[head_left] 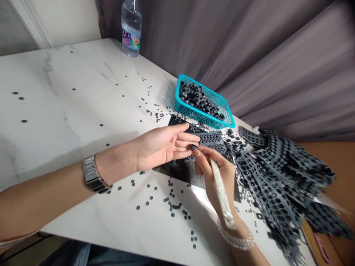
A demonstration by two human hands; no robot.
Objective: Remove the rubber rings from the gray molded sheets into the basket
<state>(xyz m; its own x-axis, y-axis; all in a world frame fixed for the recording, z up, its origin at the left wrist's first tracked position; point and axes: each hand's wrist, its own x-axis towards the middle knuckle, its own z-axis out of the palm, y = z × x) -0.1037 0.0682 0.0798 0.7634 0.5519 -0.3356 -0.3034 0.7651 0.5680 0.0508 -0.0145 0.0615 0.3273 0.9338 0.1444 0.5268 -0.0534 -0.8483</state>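
Note:
My left hand (169, 144) is palm up over the work sheet, fingers stretched out, a metal-band watch on its wrist. My right hand (219, 173) is closed around a slim tool with a white, wrapped-looking handle (221, 192); the handle runs back toward the wrist. At the right thumb and forefinger is a small dark grey piece (193, 147), close to the left fingertips. Whether it is a ring or part of the tool's tip, I cannot tell. Beneath both hands lies a perforated dark grey foam sheet (212, 138) with rows of rings, on a glossy black sheet (180, 175).
A turquoise basket (205, 120) holds many small dark rings (194, 96). Punched-out grey strips (277, 177) pile up at the table's right edge. Small dark discs (172, 207) are scattered over the white marbled table (55, 147). A water bottle (131, 31) stands by the curtain (249, 44).

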